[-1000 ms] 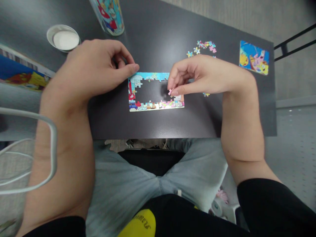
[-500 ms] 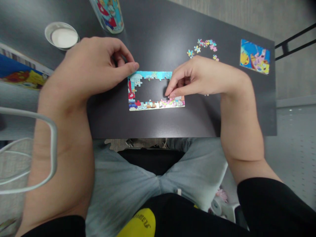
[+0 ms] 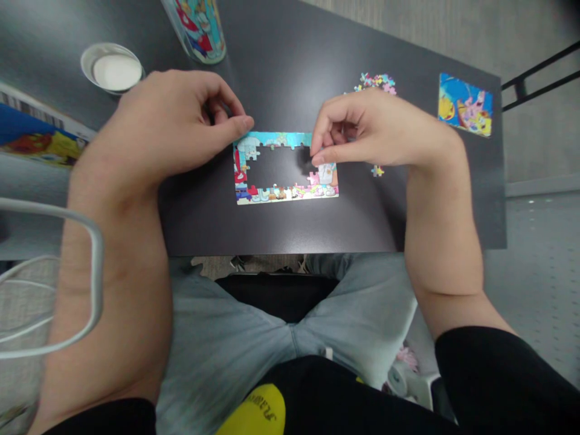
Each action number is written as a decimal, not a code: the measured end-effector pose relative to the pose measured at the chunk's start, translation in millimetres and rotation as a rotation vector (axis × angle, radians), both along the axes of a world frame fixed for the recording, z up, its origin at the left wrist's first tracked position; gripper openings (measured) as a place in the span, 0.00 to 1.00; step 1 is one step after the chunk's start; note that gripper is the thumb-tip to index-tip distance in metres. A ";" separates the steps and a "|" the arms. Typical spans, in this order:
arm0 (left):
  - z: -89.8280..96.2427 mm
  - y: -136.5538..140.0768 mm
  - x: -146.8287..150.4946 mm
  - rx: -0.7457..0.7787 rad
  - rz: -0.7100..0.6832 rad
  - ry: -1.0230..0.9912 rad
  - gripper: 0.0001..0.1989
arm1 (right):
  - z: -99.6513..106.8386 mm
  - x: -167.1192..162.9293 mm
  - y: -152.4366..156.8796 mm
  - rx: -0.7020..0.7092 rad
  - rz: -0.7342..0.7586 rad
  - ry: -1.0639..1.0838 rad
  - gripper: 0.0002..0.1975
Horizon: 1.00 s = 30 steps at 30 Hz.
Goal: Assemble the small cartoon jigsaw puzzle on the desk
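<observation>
A partly assembled jigsaw puzzle (image 3: pixel 281 193) lies on the dark table, its border joined around a bare middle. My left hand (image 3: pixel 203 112) is closed at its upper left corner, thumb and fingertips holding the edge. Over the right side of the frame hovers my right hand (image 3: pixel 357 130), thumb and index finger pinched close together. Whatever is between those fingertips, if anything, is hidden. A pink puzzle piece (image 3: pixel 313 178) shows inside the right border, just below them. Beyond the right wrist are loose puzzle pieces (image 3: pixel 378 81), partly covered by the hand.
One stray puzzle piece (image 3: pixel 377 171) sits right of the frame. A cartoon picture card (image 3: pixel 466 106) lies at the table's far right. A clear container with cartoon print (image 3: pixel 202 30) and a round white-bottomed dish (image 3: pixel 113 69) stand at the upper left. A pale cable (image 3: pixel 97 266) loops at left.
My right hand has moved slightly up and away from the lower right border, uncovering the pink piece there and the stray piece beside the frame. My left hand stays at the corner.
</observation>
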<state>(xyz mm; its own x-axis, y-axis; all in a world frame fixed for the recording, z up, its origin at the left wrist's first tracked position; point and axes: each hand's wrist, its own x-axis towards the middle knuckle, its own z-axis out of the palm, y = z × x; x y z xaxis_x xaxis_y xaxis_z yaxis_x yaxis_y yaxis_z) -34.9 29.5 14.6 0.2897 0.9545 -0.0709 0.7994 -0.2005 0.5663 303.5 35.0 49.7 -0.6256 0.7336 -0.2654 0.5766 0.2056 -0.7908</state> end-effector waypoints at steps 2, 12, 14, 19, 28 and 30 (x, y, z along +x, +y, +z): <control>-0.9 1.0 -0.4 -0.010 0.011 0.003 0.24 | 0.7 7.6 3.3 0.085 -0.075 0.093 0.13; -5.6 10.5 -8.3 -0.053 0.022 0.074 0.24 | -24.0 72.6 53.6 0.531 -0.582 -0.069 0.12; -4.0 12.0 -8.0 -0.064 0.026 0.101 0.25 | -23.9 83.6 56.0 0.537 -0.620 -0.180 0.12; -0.6 12.8 -6.1 -0.105 0.042 0.118 0.27 | -19.1 91.1 48.5 0.458 -0.588 -0.259 0.18; 3.1 12.6 -4.2 -0.121 0.047 0.113 0.27 | -7.6 88.9 41.0 0.037 -0.357 -0.132 0.20; 2.2 12.9 -5.9 -0.125 0.051 0.110 0.28 | -4.5 84.5 39.5 0.037 -0.343 -0.151 0.19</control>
<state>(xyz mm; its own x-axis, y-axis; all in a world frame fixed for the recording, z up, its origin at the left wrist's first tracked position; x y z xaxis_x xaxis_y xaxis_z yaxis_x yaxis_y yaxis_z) -40.8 42.3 16.8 0.2255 0.9495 -0.2181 0.8650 -0.0921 0.4932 388.0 74.4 45.2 -0.2977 0.9046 -0.3050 0.7262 0.0072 -0.6874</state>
